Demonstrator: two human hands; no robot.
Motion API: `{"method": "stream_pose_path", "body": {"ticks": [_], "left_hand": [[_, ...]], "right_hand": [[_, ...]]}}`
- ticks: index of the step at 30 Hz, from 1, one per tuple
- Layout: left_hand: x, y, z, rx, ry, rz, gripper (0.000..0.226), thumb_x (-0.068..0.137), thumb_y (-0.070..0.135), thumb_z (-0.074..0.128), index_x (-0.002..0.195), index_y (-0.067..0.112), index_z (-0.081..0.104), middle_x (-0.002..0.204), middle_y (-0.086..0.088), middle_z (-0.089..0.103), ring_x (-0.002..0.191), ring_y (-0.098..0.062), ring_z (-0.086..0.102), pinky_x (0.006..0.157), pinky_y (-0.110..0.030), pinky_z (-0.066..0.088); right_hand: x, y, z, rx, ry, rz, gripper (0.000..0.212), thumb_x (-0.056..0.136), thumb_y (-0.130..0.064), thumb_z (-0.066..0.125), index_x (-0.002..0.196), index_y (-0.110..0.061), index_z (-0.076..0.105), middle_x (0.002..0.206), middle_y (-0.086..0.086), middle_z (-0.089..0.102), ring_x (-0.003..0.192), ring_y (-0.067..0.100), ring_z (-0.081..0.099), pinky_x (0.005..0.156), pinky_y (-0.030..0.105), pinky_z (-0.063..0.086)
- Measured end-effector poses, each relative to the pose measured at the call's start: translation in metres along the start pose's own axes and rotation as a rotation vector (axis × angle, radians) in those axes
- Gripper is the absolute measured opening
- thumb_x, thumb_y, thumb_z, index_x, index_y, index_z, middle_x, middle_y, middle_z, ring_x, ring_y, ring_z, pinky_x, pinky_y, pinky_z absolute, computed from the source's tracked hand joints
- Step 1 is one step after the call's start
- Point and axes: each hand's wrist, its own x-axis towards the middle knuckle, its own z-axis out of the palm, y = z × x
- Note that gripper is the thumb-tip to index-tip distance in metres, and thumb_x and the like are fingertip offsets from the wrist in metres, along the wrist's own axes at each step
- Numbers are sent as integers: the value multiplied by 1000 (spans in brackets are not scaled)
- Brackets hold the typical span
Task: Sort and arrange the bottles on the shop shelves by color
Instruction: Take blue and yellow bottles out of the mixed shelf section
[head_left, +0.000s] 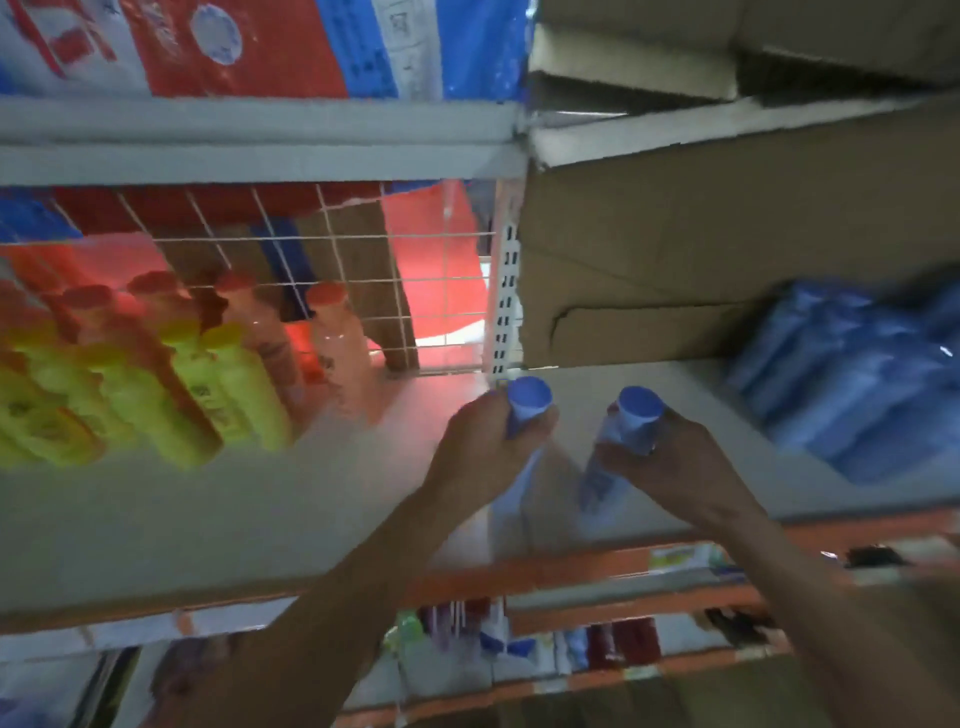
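Each of my hands grips one clear bottle with a blue cap. My left hand (491, 441) holds the left blue-capped bottle (529, 399) by its neck; its base is near the white shelf (218, 519). My right hand (657, 457) holds the right blue-capped bottle (638, 415) a little to the right of it. At the shelf's left stand several yellow bottles (223, 395), with red-capped pinkish bottles (337, 343) behind and beside them. The view is motion-blurred.
A large cardboard box (727, 249) sits just behind my hands on the right. Blue plastic packs (852, 374) lie at the far right. A wire grid (332, 260) backs the shelf. Lower shelves with orange edges (571, 571) hold more small bottles.
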Motion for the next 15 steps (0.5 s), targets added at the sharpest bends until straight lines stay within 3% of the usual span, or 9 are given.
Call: {"method": "stream_pose_path", "body": {"ticks": [3,7,11,15], "left_hand": [[23,34,63,11,-55,30,54,81,69,44,104,25,64,96,3,71,90,-15,66,78,-32,50],[49,77,132,-8,-130,28,50,79,71,43,98,28,62,94,5,70,89,-16,65,79,-36,52],[67,109,185,5,-211,29,58,76,73,44,103,25,62,99,2,71,96,-20,67,82,-41,53],[73,130,226,11,-298,51,63,76,77,44,109,26,61,100,3,71,96,-20,67,81,-40,53]], "right_hand": [[0,49,-43,-35,67,60,35,81,-43,70,107,-21,62,99,1,68,89,21,64,79,36,50],[-2,104,-89,-81,140,150,31,82,-43,71,89,-18,55,92,6,67,94,28,64,69,32,42],[-7,144,-121,-105,198,178,36,82,-42,71,98,-17,50,101,11,69,101,33,63,69,31,37],[-7,182,-139,-83,273,218,36,80,-44,70,97,-15,57,81,2,59,87,32,65,65,30,36]]}}
